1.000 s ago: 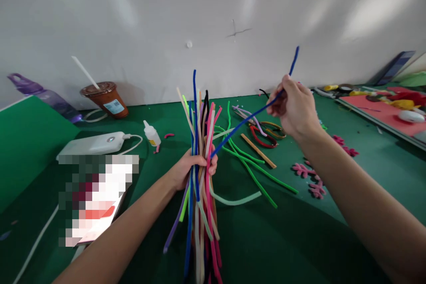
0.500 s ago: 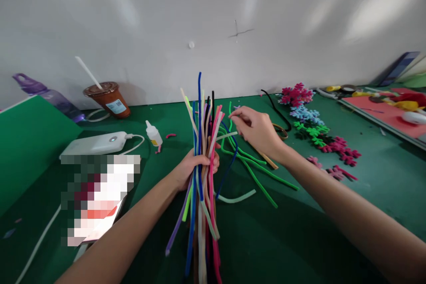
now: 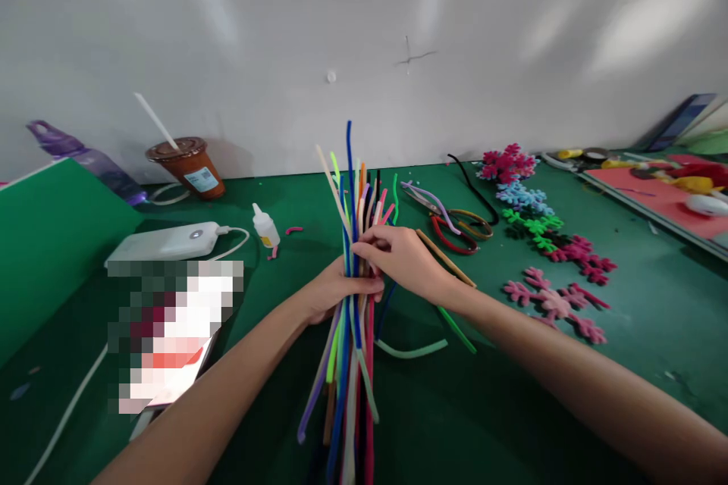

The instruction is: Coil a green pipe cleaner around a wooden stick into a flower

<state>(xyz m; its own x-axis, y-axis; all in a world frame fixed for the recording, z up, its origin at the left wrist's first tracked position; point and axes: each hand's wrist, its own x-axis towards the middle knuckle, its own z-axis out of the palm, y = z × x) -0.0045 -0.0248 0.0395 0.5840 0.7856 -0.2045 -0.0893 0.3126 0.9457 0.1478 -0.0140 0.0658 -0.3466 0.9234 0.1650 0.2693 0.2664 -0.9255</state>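
A bundle of multicoloured pipe cleaners [image 3: 344, 364] stands nearly upright before me. My left hand [image 3: 330, 289] is closed around its middle, thumb across the front. Just above, my right hand [image 3: 403, 261] rests against the bundle, thumb and fingers pinched on strands at its right side; exactly which ones I cannot make out. A blue pipe cleaner [image 3: 349, 155] sticks up highest. Out to the right of the bundle bend a pale green pipe cleaner [image 3: 415, 352] and a green pipe cleaner [image 3: 458, 330].
Scissors [image 3: 437, 233] lie beyond my right hand, with a lilac pipe cleaner [image 3: 435, 201] across them. Fuzzy snowflakes [image 3: 553, 303] line the right side. Leftward are a glue bottle [image 3: 265, 226], a power bank [image 3: 164, 244], a lidded drink cup [image 3: 190, 170] and a phone with a blurred screen [image 3: 182, 341].
My right hand has moved left and down from beside the bundle onto it. The scissors and the pink snowflake, hidden by that arm before, now show.
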